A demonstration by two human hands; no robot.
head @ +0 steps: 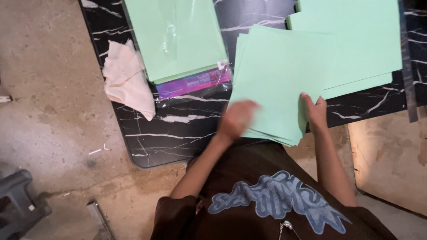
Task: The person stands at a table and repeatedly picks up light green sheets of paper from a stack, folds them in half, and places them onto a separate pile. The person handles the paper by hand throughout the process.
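The black marbled table (187, 129) carries everything, and it is rather full. The biggest thing on it is the stack of green paper sheets (280, 75) in front of the person; the sheets lie fanned, not squared, and their near corner hangs over the table edge. This is, I think, the main risk: a loose sheet can slide off to the concrete floor (53, 111), because the stack is uneven and only one side is held.

The right hand (316, 113) grips the right edge of this stack, thumb on top. The left hand (238, 119) is blurred over the left lower edge; I cannot tell if it is closed on a sheet or only touching it. The two hands are apart.

A second green pile (356, 44) lies behind on the right, partly under the stack, so sheets can mix. On the left is an open plastic pack of green paper (178, 40), and beside it a crumpled cream cloth (126, 78), near the table edge
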